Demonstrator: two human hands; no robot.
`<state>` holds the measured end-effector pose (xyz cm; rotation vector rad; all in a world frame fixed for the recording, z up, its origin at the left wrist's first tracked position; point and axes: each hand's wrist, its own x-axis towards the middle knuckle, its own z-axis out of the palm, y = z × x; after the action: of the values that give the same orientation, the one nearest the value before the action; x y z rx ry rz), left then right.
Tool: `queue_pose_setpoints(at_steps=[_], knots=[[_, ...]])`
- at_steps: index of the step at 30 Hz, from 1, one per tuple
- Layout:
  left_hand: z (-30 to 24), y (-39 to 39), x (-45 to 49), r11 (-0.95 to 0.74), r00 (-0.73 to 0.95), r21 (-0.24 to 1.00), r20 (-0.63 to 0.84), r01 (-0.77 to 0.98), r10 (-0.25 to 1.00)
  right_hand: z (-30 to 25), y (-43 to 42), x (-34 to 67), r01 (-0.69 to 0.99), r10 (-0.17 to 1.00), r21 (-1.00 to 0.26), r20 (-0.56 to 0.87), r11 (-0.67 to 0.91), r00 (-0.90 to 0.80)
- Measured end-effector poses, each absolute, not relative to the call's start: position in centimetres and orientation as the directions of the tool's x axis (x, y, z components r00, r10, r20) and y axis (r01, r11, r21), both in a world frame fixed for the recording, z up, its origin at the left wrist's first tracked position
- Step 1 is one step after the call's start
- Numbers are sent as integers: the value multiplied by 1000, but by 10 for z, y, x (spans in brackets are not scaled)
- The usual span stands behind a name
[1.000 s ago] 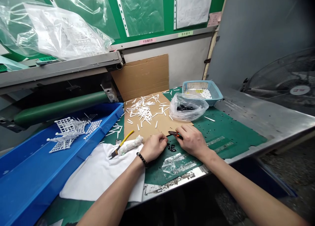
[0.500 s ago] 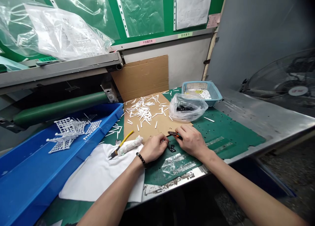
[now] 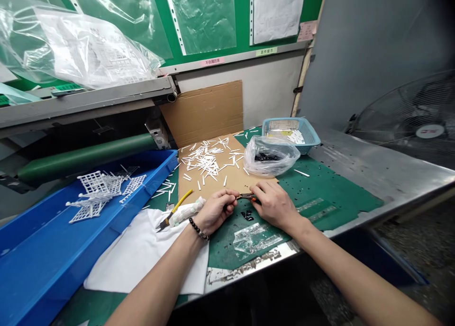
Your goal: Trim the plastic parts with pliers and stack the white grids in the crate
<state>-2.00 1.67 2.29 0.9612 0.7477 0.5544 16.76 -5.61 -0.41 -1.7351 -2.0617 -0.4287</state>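
Note:
My right hand (image 3: pixel 273 203) is closed around the orange-handled cutting pliers (image 3: pixel 246 196), whose jaws point left. At the jaws, my left hand (image 3: pixel 217 209) pinches something too small to make out, its fingertips close to the tool. Below the pliers, several small black parts (image 3: pixel 247 215) lie on the green mat (image 3: pixel 337 198). Left of my left hand, yellow-handled cutters (image 3: pixel 175 210) rest against a wrapped white roll (image 3: pixel 186 211) on a white cloth (image 3: pixel 142 255).
White sticks (image 3: pixel 206 162) are scattered over a cardboard sheet (image 3: pixel 190 186). A clear bag (image 3: pixel 253 162) of black parts stands before a light-blue basket (image 3: pixel 313 135). A blue tray (image 3: pixel 46 255) with white lattice frames (image 3: pixel 95 188) is at left, a fan (image 3: pixel 408 117) at right.
My left hand has lifted and turned, its fingertips rising to the plier jaws. The pliers have swung flatter, pointing left. The small black parts on the mat show more openly.

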Motion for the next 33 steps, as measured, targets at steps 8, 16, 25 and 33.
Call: queue_pose_setpoints(at_steps=[8,16,25,33], knots=[[19,18,-20,390,604,918,-274,-66,748,2,-58,165,984,869,22,465,178,-168],[22,15,-18,336,613,940,-227,-66,756,4,-57,166,986,877,24,454,165,-158],[18,14,-17,234,586,972,-171,-32,792,4,-58,164,984,874,54,453,172,-177],[18,15,-19,335,631,940,-218,-70,744,3,-57,166,978,867,80,453,194,-209]])
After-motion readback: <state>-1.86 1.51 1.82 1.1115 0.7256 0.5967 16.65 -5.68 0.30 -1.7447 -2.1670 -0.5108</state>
